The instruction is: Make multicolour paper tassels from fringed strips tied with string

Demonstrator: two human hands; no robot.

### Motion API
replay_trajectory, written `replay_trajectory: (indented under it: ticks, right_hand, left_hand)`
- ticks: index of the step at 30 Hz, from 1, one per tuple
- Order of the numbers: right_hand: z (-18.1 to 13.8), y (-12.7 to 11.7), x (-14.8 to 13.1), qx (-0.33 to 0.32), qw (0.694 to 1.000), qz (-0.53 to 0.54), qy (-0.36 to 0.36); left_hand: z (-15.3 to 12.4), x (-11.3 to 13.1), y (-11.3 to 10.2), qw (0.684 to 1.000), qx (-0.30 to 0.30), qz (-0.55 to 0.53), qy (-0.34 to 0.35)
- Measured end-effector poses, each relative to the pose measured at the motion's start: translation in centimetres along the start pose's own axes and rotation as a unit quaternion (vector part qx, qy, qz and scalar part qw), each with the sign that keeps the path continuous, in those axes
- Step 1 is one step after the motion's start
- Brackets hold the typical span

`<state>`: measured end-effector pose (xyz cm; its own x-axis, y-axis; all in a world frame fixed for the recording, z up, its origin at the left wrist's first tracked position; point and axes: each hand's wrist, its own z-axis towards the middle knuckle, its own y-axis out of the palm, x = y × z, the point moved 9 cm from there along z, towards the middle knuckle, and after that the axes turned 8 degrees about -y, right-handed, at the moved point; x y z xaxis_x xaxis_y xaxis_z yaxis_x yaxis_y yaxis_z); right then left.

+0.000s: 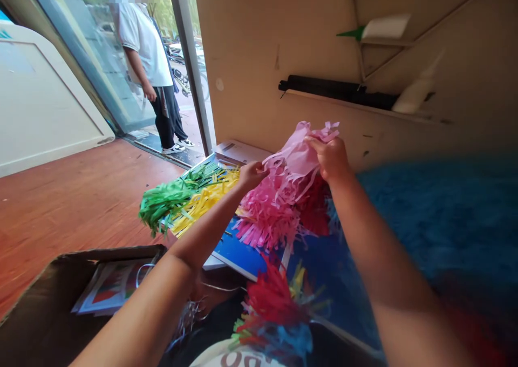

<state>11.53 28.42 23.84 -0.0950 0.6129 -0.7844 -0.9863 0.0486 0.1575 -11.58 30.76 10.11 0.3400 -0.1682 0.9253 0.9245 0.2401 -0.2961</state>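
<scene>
Between my two hands stretches a piece of light pink fringed tissue paper [301, 159]. My left hand [253, 175] pinches its left edge, and my right hand [332, 156] grips it near the upper right, thumb laid along the paper. Just below lies a heap of darker pink fringe [267, 213], with red fringe [315, 210] at its right. Yellow fringe [208, 199] and green fringe [172, 197] are spread to the left of my left hand. Close to my body, a bunch of red, blue, green and yellow fringe [273, 302] rests near my lap.
A blue board [251, 251] lies under the fringes. At lower left stands an open cardboard box [48, 286] holding printed packets [115, 286]. A wall shelf [348, 100] carries a black object and a white bottle. Someone in a white shirt [145, 48] stands at the glass doorway.
</scene>
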Motion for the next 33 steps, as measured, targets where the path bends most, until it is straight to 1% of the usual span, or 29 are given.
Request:
replay_trajectory:
  ticks: [2,6,11,14,17,19,22,26,30,33]
  right_hand:
    - [-0.1,-0.7,0.4,0.018,1.000,0.018,0.007]
    - [-0.4,-0.7,1.3,0.012,0.999,0.042,0.026]
    - [-0.9,-1.6,2.3,0.037,0.998,0.020,0.040]
    - [-1.2,-2.4,3.2,0.047,0.997,0.034,0.053]
    - [-1.5,-2.8,3.9,0.054,0.995,0.050,0.067]
    - [-1.8,-2.8,4.1,0.056,0.994,0.052,0.075]
    - [-2.1,-2.4,4.0,0.056,0.993,0.065,0.080]
    - [-2.3,-1.7,3.4,0.039,0.993,0.085,0.079]
    - [-2.4,-2.4,3.0,0.035,0.996,0.059,0.059]
    - [-2.8,-3.0,3.4,0.044,0.996,0.043,0.059]
  left_hand:
    - [0.0,-0.3,0.0,0.999,-0.006,-0.030,-0.014]
    - [-0.1,-0.1,1.2,0.992,-0.063,-0.105,-0.041]
    - [-0.6,0.8,2.3,0.975,-0.118,-0.183,-0.049]
    - [-0.7,1.3,2.3,0.968,-0.156,-0.193,-0.048]
    - [-0.5,1.4,2.2,0.966,-0.192,-0.163,-0.063]
    - [-0.2,1.4,1.9,0.968,-0.195,-0.138,-0.071]
    - [0.2,1.8,1.7,0.975,-0.179,-0.118,-0.063]
    - [0.4,2.6,1.7,0.980,-0.159,-0.100,-0.058]
    - [0.8,3.5,0.5,0.983,-0.137,-0.108,-0.063]
    - [0.8,4.6,-0.5,0.978,-0.142,-0.139,-0.063]
